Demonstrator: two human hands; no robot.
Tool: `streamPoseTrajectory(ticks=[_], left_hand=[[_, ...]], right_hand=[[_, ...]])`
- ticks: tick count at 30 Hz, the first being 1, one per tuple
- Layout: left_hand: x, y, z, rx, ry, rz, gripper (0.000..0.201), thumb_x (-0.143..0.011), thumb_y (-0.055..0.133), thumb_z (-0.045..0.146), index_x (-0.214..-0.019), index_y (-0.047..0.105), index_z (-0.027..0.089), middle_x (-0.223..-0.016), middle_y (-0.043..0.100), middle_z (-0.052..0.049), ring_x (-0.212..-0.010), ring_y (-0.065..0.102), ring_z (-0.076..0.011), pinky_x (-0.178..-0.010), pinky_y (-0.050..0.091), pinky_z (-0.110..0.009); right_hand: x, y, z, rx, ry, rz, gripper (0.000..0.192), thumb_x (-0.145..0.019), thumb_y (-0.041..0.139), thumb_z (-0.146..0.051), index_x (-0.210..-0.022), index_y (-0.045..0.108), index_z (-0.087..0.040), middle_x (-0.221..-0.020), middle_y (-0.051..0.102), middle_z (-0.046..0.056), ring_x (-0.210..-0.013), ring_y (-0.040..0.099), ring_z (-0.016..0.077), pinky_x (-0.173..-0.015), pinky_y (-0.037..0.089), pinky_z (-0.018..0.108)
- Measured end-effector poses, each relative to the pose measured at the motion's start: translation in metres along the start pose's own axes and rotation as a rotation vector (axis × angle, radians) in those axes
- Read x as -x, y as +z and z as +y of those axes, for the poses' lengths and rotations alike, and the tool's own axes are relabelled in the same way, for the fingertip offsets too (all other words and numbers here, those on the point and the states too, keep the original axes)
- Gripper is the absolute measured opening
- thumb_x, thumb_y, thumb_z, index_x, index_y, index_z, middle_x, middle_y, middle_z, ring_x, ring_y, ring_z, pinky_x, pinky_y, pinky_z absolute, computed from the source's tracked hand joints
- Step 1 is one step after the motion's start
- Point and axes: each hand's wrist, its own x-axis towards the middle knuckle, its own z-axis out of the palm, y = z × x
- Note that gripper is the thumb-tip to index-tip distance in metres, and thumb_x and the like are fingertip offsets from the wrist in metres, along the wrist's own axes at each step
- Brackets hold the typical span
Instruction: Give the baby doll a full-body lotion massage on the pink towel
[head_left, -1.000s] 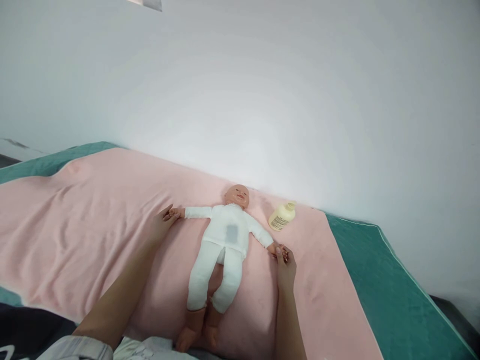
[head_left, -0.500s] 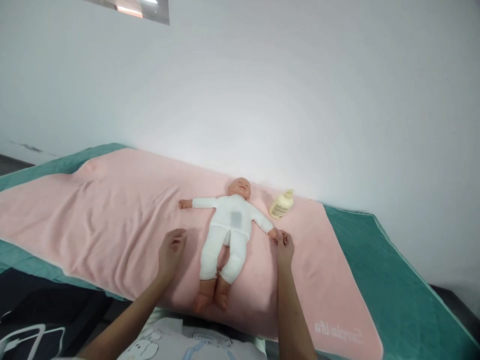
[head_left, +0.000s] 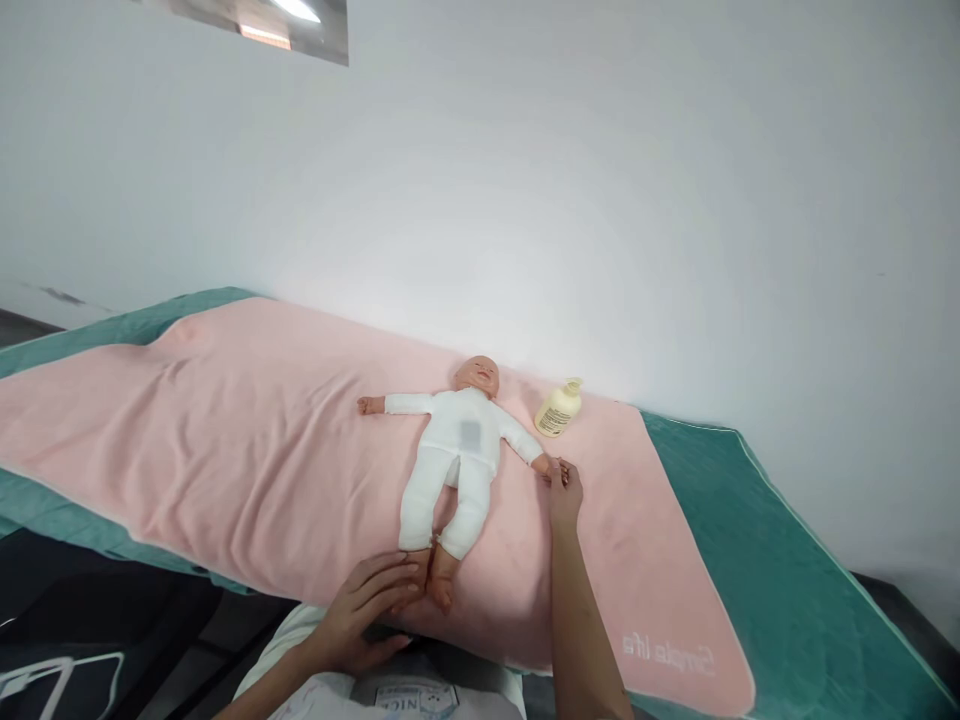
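A baby doll point(head_left: 461, 440) in a white body suit lies on its back on a pink blanket point(head_left: 247, 420), arms spread and feet toward me. Its small hand on the right side is pinched between the fingers of my right hand point(head_left: 566, 490). My left hand point(head_left: 367, 605) is open at the blanket's near edge, fingers stretched out over the doll's foot on the left, partly covering it. Just beyond my right hand stands a pale yellow pump bottle point(head_left: 557, 410) with dark print on its label.
Beneath the blanket, a green quilted cover point(head_left: 750, 530) shows at both sides. A white wall point(head_left: 600, 200) rises right behind the bed. A white frame-like object point(head_left: 60, 680) and dark shapes lie at lower left.
My left hand has come down toward me from beside the doll's leg to its foot, its fingers now straightened. My right hand stays at the doll's hand.
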Motion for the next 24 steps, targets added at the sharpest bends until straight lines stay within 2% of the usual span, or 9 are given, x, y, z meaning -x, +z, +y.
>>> streamPoseTrajectory(ticks=[4, 7, 11, 15, 18, 21, 24], left_hand=[[0.005, 0.014, -0.005, -0.133, 0.027, 0.071, 0.043, -0.085, 0.061, 0.022, -0.128, 0.057, 0.025, -0.121, 0.067, -0.007, -0.121, 0.057, -0.0233, -0.099, 0.049, -0.037], [0.007, 0.017, -0.003, -0.103, -0.081, 0.144, 0.039, -0.087, 0.06, 0.021, -0.126, 0.058, 0.025, -0.122, 0.066, -0.009, -0.119, 0.058, -0.0238, -0.097, 0.051, -0.038], [0.004, 0.011, 0.003, -0.028, -0.179, 0.202, 0.055, -0.084, 0.064, 0.025, -0.137, 0.049, 0.032, -0.123, 0.066, -0.006, -0.119, 0.059, -0.0258, -0.093, 0.056, -0.039], [-0.011, -0.002, 0.007, 0.016, -0.239, 0.235, 0.059, -0.085, 0.06, 0.03, -0.141, 0.044, 0.038, -0.123, 0.066, -0.003, -0.117, 0.06, -0.0262, -0.09, 0.059, -0.039], [-0.028, -0.013, 0.008, 0.132, -0.307, 0.172, 0.054, -0.089, 0.053, 0.03, -0.142, 0.043, 0.034, -0.131, 0.061, -0.005, -0.123, 0.056, -0.0254, -0.099, 0.053, -0.039], [-0.048, -0.021, 0.006, 0.301, -0.371, 0.08, 0.05, -0.093, 0.046, 0.032, -0.143, 0.042, 0.03, -0.141, 0.051, -0.008, -0.13, 0.048, -0.0265, -0.105, 0.046, -0.042], [-0.066, -0.025, -0.001, 0.417, -0.348, 0.093, 0.049, -0.094, 0.044, 0.033, -0.143, 0.042, 0.029, -0.143, 0.049, -0.009, -0.132, 0.045, -0.028, -0.107, 0.043, -0.046]], right_hand=[[0.0, 0.0, -0.001, -0.004, 0.008, -0.006, 0.052, -0.074, 0.062, -0.057, -0.102, 0.061, -0.013, -0.094, 0.067, 0.011, -0.077, 0.062, 0.0201, -0.069, 0.052, 0.032], [-0.001, 0.0, 0.0, -0.011, 0.019, -0.005, 0.053, -0.074, 0.061, -0.058, -0.103, 0.061, -0.013, -0.093, 0.067, 0.01, -0.074, 0.062, 0.02, -0.068, 0.052, 0.032], [-0.002, 0.0, 0.004, -0.027, 0.033, 0.006, 0.055, -0.074, 0.061, -0.058, -0.106, 0.06, -0.014, -0.099, 0.066, 0.011, -0.078, 0.063, 0.0207, -0.07, 0.053, 0.033], [-0.005, 0.001, 0.005, -0.055, 0.037, 0.045, 0.06, -0.072, 0.065, -0.054, -0.117, 0.055, -0.016, -0.118, 0.061, 0.013, -0.095, 0.063, 0.0229, -0.079, 0.053, 0.034], [-0.008, 0.003, 0.0, -0.084, 0.042, 0.046, 0.063, -0.07, 0.068, -0.051, -0.121, 0.053, -0.016, -0.12, 0.06, 0.014, -0.1, 0.062, 0.0241, -0.081, 0.053, 0.035], [-0.011, 0.006, -0.01, -0.101, 0.043, 0.007, 0.062, -0.067, 0.071, -0.048, -0.119, 0.057, -0.016, -0.112, 0.065, 0.012, -0.09, 0.065, 0.0236, -0.077, 0.054, 0.035], [-0.008, 0.012, -0.026, -0.078, -0.004, -0.05, 0.063, -0.069, 0.069, -0.051, -0.121, 0.058, -0.016, -0.105, 0.067, 0.009, -0.079, 0.065, 0.0213, -0.074, 0.054, 0.034]])
